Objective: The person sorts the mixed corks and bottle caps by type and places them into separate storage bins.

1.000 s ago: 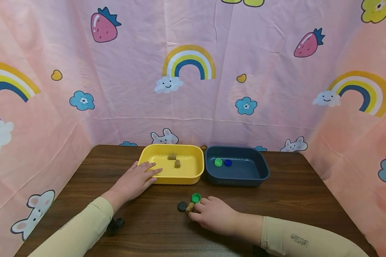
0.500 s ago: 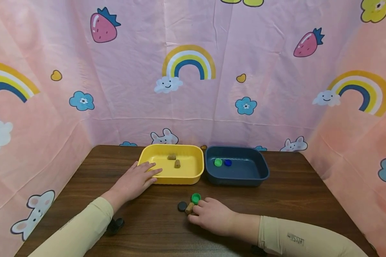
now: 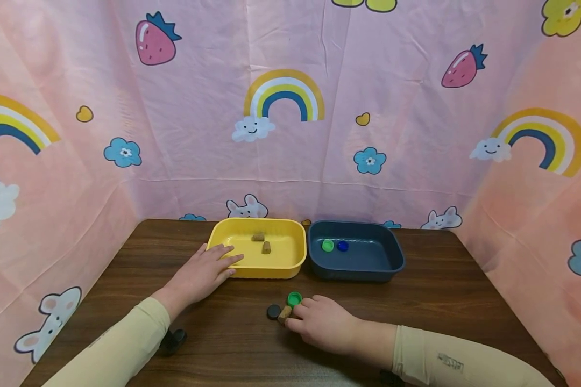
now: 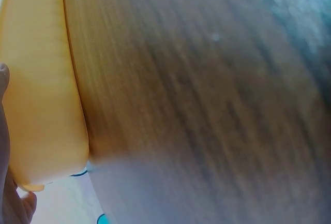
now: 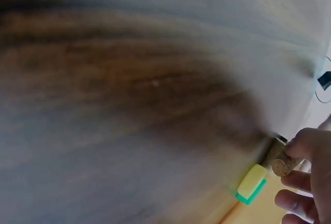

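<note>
My right hand (image 3: 325,323) pinches a cork (image 3: 284,314) low over the table, its thumb and fingertips at the cork's near end. In the right wrist view the cork (image 5: 282,165) shows its round end under the thumb. Beside it lie a black bottle cap (image 3: 273,312) and a green bottle cap (image 3: 294,299), hollow side up. My left hand (image 3: 200,274) rests on the left front corner of a yellow tub (image 3: 271,272), fingers extended over the rim. Two corks (image 3: 267,248) lie inside that tub. In the left wrist view the tub's outer wall (image 4: 44,89) fills the left side.
A dark blue tub (image 3: 358,274) stands to the right of the yellow one, with a light green cap (image 3: 327,245) and a blue cap (image 3: 342,246) inside. Both tubs sit at the back of the brown wooden table (image 3: 232,344), before a pink printed curtain (image 3: 203,134).
My right hand slid slightly left, then back right, at the cork. My left hand has stayed on the yellow tub.
</note>
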Demonstrator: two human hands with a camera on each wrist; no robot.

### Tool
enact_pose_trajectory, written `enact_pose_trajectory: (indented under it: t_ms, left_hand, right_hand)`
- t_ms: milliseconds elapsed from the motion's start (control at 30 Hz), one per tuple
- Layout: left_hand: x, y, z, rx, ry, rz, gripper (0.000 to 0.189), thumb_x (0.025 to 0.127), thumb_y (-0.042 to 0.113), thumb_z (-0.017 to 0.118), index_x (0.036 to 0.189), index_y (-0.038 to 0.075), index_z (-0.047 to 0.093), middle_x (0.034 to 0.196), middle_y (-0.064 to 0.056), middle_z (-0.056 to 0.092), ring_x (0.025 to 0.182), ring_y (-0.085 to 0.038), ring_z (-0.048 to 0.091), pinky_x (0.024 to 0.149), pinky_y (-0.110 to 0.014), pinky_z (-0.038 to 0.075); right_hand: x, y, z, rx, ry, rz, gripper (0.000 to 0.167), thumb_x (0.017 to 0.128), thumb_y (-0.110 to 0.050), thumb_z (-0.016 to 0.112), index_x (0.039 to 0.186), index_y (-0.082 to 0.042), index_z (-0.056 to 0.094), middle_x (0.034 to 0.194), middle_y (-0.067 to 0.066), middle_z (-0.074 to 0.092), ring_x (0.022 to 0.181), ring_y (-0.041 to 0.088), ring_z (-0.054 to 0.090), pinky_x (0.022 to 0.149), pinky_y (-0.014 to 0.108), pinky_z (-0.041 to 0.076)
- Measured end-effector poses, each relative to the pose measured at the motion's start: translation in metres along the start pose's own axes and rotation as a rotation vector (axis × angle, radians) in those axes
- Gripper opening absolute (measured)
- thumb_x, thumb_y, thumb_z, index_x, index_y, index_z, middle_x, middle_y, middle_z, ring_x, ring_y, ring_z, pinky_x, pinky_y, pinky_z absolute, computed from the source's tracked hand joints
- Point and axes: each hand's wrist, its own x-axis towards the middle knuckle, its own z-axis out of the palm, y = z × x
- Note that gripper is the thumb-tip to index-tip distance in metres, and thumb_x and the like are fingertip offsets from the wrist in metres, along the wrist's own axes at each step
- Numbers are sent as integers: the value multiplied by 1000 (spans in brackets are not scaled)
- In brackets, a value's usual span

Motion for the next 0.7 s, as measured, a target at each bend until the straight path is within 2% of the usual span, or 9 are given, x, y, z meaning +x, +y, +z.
enact_pose_trajectory:
  t_ms: [167,367,467,567,700]
  left_hand:
    - [-1,0,-2,-5,-2,4,46,104,43,50,148,31,50,151,-8,46,142,-32,36,118,-60,15]
    - [-1,0,-3,-9,-2,8,45,104,43,49,147,30,50,151,-8,46,142,-32,36,118,-60,15]
    - [-1,-1,-3,-11,-3,10,45,104,43,49,147,30,50,151,-8,46,142,-32,36,118,-60,16]
    - [0,-1,-3,-10,-7,12,46,104,43,49,148,31,49,151,-7,46,142,-31,36,118,-60,16]
    - [-1,-1,-2,-3,-6,12,46,104,44,48,148,32,49,152,-7,45,142,-31,36,118,-60,17]
  right_hand:
    - [1,5,-6,0,51,53,21,91,-30,71,110,-25,65,92,-9,60,79,9,53,63,20,43]
    - [4,12,-16,4,64,102,23,91,-29,70,112,-23,63,94,-8,61,83,10,57,69,23,48]
    - [6,16,-21,30,103,123,22,91,-25,69,112,-21,64,92,-8,62,82,10,57,68,24,49]
    - [8,20,-26,154,136,179,21,89,-19,70,110,-20,66,91,-9,62,80,8,57,66,22,49]
    - [15,27,-36,471,76,351,20,90,-18,72,109,-20,66,94,-12,64,83,2,59,70,17,51]
